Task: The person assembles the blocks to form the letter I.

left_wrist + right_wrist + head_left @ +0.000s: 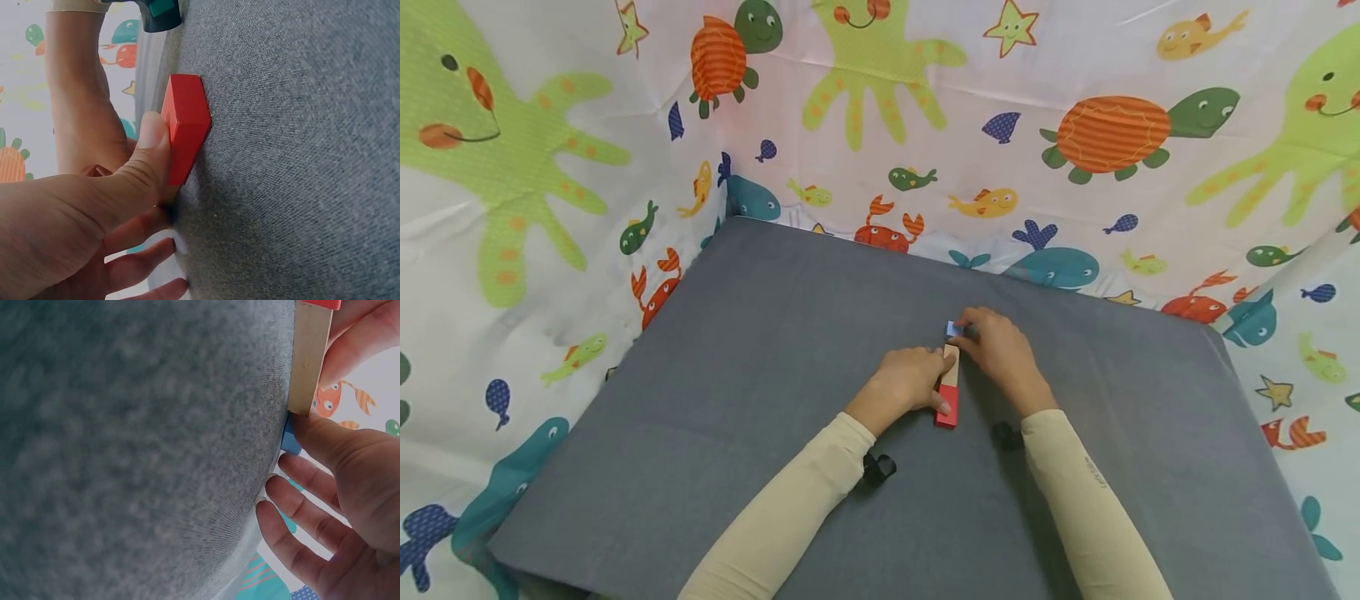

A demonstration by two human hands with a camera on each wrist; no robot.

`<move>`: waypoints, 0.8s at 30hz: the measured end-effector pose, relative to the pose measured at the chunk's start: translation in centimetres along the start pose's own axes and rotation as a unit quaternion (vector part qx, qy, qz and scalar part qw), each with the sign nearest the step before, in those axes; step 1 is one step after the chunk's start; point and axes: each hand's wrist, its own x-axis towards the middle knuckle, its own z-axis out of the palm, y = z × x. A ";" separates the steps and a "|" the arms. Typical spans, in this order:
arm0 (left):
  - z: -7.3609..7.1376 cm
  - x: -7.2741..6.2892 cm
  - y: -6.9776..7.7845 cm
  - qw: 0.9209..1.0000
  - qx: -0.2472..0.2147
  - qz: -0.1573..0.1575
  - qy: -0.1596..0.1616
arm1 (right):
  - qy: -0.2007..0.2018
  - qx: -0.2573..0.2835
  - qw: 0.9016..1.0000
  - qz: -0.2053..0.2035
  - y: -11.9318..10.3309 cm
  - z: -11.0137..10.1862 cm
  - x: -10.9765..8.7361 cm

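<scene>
Three blocks form a straight row on the grey cloth: a red block [947, 407] nearest, a plain wooden block [309, 359] in the middle and a blue block [953, 330] at the far end. My left hand [908, 382] lies along the row's left side. Its straight thumb [150, 147] rests on the red block, and its fingers reach the wooden one. From the far right, my right hand [1002, 350] pinches the blue block between thumb and index finger. The thumb covers part of the blue block in the right wrist view, while the other fingers stretch out past it.
Grey cloth [760, 350] covers the tabletop. A curtain [850, 183] printed with sea animals stands along the back and both sides. Small black devices, one [880, 468] at the left wrist and one [1006, 435] at the right, hang below the sleeves.
</scene>
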 end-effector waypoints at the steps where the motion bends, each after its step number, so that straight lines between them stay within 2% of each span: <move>1: 0.1 0.0 0.0 1.000 -0.003 0.002 0.000 | 0.000 0.000 1.000 0.000 0.1 0.0 -0.1; 10: 0.0 0.1 0.1 1.000 -0.025 0.012 -0.003 | -0.012 0.016 1.000 0.014 1.2 -0.5 -0.9; 16: 0.0 0.1 0.0 0.999 -0.041 0.012 -0.007 | -0.034 0.015 0.999 0.031 2.3 -1.2 -1.9; 20: 0.1 0.2 -0.6 0.998 -0.060 0.012 -0.009 | -0.048 0.020 0.998 0.044 2.9 -1.4 -2.9; 24: 0.4 0.2 -1.8 0.995 -0.095 0.022 -0.004 | -0.058 0.031 0.997 0.033 3.3 -1.5 -4.3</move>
